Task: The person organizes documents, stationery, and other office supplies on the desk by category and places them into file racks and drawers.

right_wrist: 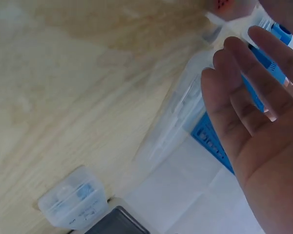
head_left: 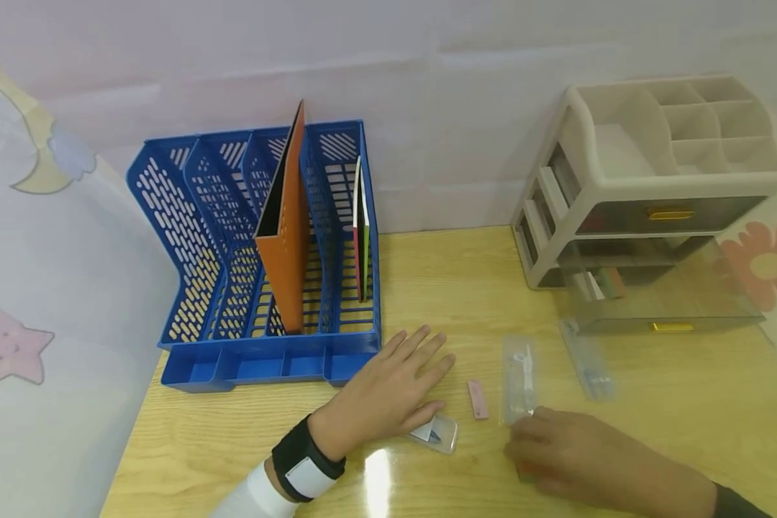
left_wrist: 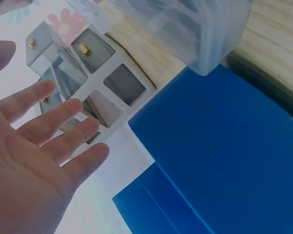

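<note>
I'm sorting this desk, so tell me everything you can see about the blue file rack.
The blue file rack looks like perforated plastic, with slanted dividers forming upright slots and a shallow compartmented tray along its front. It stands on the wooden table against the wall. An orange folder stands in one slot, thin books in the rightmost.

A blue slotted file rack [head_left: 233, 288] is being seen on a pale wood-grain table [head_left: 621, 446], with an orange folder [head_left: 288, 230] inside. A beige drawer unit [head_left: 647, 173] is being shown with gold handles, beside a pink eraser [head_left: 477, 399].
</note>
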Demonstrator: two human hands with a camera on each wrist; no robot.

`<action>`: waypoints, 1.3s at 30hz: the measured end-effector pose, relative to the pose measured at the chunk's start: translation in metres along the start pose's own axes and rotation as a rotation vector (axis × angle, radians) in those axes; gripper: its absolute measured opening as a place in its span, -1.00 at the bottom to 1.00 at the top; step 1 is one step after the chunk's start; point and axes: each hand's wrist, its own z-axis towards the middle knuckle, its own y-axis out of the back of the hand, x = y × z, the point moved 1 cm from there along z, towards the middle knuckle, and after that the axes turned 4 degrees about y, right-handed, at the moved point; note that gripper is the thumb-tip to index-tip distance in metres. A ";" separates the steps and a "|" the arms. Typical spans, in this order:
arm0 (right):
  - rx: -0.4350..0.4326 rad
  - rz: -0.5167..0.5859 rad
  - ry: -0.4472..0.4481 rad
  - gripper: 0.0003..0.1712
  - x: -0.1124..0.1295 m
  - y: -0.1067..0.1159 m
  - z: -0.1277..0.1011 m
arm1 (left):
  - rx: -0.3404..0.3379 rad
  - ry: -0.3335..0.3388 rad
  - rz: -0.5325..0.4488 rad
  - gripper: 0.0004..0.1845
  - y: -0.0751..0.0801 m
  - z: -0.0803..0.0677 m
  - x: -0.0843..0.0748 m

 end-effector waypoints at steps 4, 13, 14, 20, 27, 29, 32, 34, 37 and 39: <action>0.080 0.011 -0.023 -0.56 0.006 -0.001 -0.001 | -0.001 0.005 -0.002 -0.37 -0.002 -0.001 0.001; 0.138 0.020 -0.103 -0.46 0.018 -0.004 -0.005 | -0.004 0.027 -0.004 -0.37 -0.005 -0.002 -0.001; 0.139 0.019 -0.108 -0.47 0.018 -0.004 -0.006 | -0.004 0.028 -0.005 -0.37 -0.005 -0.002 -0.001; 0.005 0.004 -0.109 -0.52 0.012 0.002 -0.010 | -0.010 0.028 0.001 -0.39 -0.007 -0.002 -0.004; -0.265 -0.008 -0.151 -0.53 0.004 0.023 -0.003 | -0.027 0.019 0.012 -0.37 -0.009 -0.001 -0.006; -0.291 -0.043 -0.181 -0.48 0.002 0.038 -0.004 | -0.029 0.015 0.015 -0.35 -0.010 -0.002 -0.007; -0.409 -0.095 -0.184 -0.45 -0.006 0.062 -0.003 | -0.035 0.019 0.014 -0.31 -0.011 -0.005 -0.007; -0.476 -0.146 -0.211 -0.41 -0.012 0.078 -0.004 | -0.041 0.019 0.017 -0.28 -0.011 -0.006 -0.006; -0.537 -0.242 -0.292 -0.32 -0.027 0.100 -0.008 | -0.051 0.021 0.023 -0.25 -0.011 -0.007 -0.004; -0.507 -0.290 -0.386 -0.25 -0.036 0.113 -0.015 | -0.046 0.020 0.018 -0.25 -0.012 -0.007 -0.003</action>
